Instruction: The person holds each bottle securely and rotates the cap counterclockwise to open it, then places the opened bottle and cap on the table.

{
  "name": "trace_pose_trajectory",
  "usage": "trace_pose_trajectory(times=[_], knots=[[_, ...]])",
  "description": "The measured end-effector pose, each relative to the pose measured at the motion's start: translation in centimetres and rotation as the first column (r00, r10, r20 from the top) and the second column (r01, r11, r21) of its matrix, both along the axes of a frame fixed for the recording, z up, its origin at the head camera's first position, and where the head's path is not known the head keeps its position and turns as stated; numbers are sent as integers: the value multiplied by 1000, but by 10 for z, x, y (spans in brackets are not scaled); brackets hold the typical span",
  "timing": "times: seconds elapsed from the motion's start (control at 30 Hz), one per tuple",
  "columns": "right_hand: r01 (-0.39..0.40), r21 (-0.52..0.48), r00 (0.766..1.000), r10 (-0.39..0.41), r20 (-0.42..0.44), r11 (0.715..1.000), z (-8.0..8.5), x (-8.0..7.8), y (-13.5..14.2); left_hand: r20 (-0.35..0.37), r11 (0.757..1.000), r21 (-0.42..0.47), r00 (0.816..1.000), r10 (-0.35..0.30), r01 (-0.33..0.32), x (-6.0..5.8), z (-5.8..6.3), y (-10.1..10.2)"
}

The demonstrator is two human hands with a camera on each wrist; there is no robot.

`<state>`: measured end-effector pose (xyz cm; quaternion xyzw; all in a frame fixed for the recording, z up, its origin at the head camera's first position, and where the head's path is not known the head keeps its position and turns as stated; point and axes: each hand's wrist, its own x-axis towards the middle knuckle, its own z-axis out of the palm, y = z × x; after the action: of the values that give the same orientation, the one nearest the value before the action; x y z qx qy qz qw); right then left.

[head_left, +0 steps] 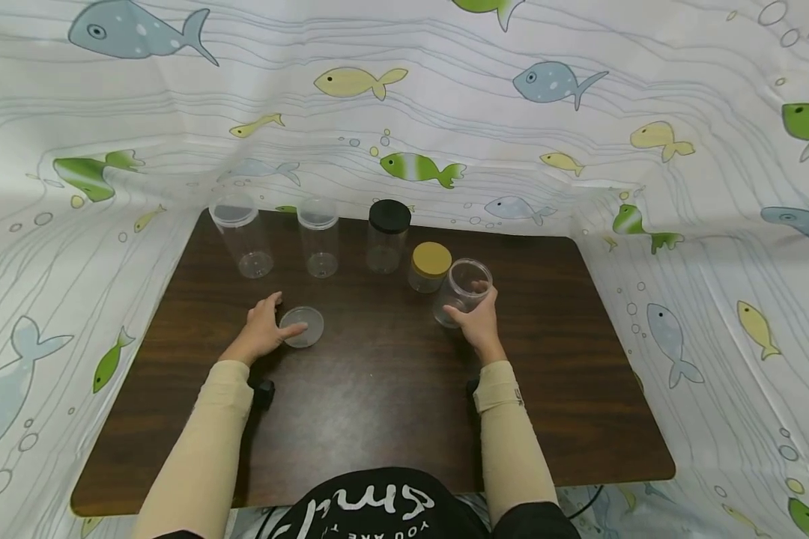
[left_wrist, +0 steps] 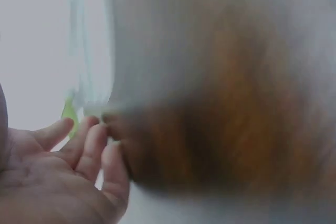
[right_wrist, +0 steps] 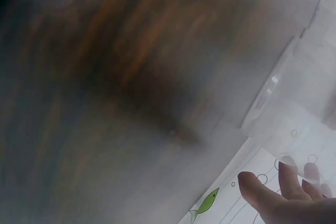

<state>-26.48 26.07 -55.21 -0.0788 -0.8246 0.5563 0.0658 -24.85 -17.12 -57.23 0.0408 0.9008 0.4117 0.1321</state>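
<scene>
The step in hand seems to be the handling of 1 open jar [head_left: 461,290] together with 1 loose lid [head_left: 311,322]. The right hand [head_left: 481,322] grips the open jar, with thumb and fingers curved around its wall; this jar has no lid and appears to stand upright on the table [head_left: 377,397], just beside the yellow-lidded jar [head_left: 426,282]. The left hand [head_left: 261,329] is loosely open, and its thumb lies over the loose lid, which seems flat on the table. In my judgement, lifting this lid would call for fingertips under its rim, while the right hand steadies the jar. I count 5 jars: 1 open jar, 1 yellow-lidded jar, 1 black-lidded jar [head_left: 386,251] and 2 pale-lidded jars [head_left: 246,241] [head_left: 320,243]. The lids are also 5, of which 1 is loose.
</scene>
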Motion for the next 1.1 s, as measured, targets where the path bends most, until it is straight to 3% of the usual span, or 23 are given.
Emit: trace_pose_trajectory(times=[0.07, 0.2, 0.4, 0.5, 0.73, 0.97, 1.1], knots=[[2, -1, 1000, -2, 4, 1000, 0, 0, -1, 77, 992, 109, 995, 60, -68, -1, 5, -11], [6, -10, 1000, -6, 1, 1000, -1, 0, -1, 184, 939, 259, 966, 182, -227, 0, 14, -29], [-2, -8, 1000, 2, 15, 1000, -1, -1, 0, 152, 877, 323, 934, 324, -357, -8, 24, -48], [0, -15, 1000, 0, 16, 1000, -2, -1, 0, 118, 860, 332, 921, 370, -388, -15, 31, -55], [-6, -15, 1000, 7, 10, 1000, -6, 1, 1, 57, 856, 314, 908, 415, -411, -35, 45, -63], [0, -10, 1000, 0, -20, 1000, -8, -1, -1, 7, 862, 246, 890, 456, -443, -60, 51, -60], [10, -11, 1000, -11, -29, 1000, -7, -2, 0, -5, 862, 261, 892, 452, -435, -74, 51, -55]])
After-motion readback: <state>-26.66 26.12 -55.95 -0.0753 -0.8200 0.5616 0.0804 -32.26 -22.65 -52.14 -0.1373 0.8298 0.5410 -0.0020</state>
